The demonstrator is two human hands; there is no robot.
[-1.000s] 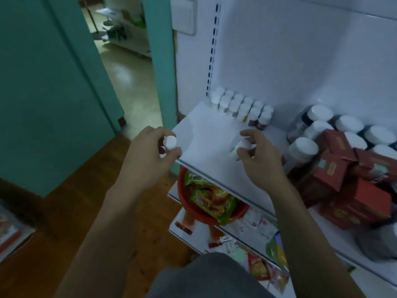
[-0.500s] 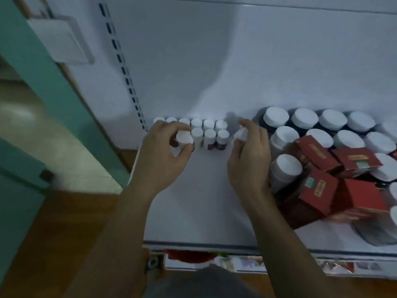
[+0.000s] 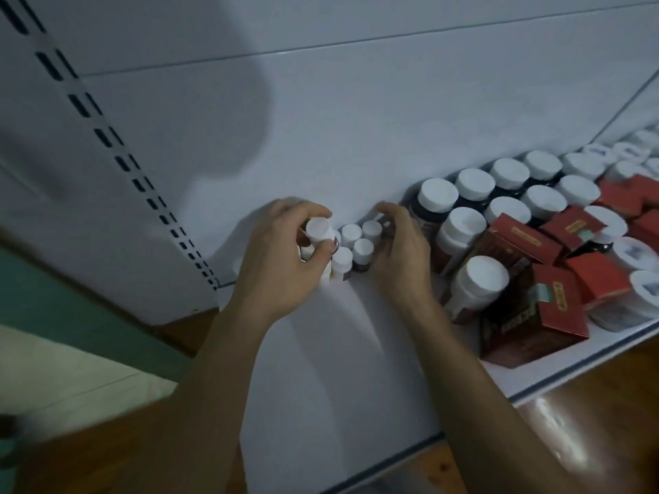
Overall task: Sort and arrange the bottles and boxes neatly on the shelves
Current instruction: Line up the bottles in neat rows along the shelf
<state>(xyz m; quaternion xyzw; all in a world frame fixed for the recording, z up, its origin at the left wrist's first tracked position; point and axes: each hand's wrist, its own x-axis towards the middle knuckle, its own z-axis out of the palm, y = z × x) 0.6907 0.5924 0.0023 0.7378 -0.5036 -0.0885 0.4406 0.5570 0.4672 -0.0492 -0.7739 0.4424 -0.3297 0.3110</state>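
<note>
My left hand (image 3: 276, 260) grips a small white-capped bottle (image 3: 318, 230) just above a cluster of small white-capped bottles (image 3: 356, 244) at the back of the white shelf (image 3: 338, 369). My right hand (image 3: 401, 254) is at the right side of that cluster, fingers curled round another small bottle (image 3: 383, 225) that is mostly hidden. Larger dark bottles with white caps (image 3: 463, 222) stand to the right in rows. Red boxes (image 3: 535, 301) lie jumbled among them.
The shelf's white back panel (image 3: 356, 119) rises behind the bottles, with a slotted upright (image 3: 117, 151) at the left. A teal wall (image 3: 71, 315) and wooden floor (image 3: 588, 404) show beyond the shelf edges.
Both hands carried their small bottles from the shelf's front edge to the back cluster. The view swung closer and tilted.
</note>
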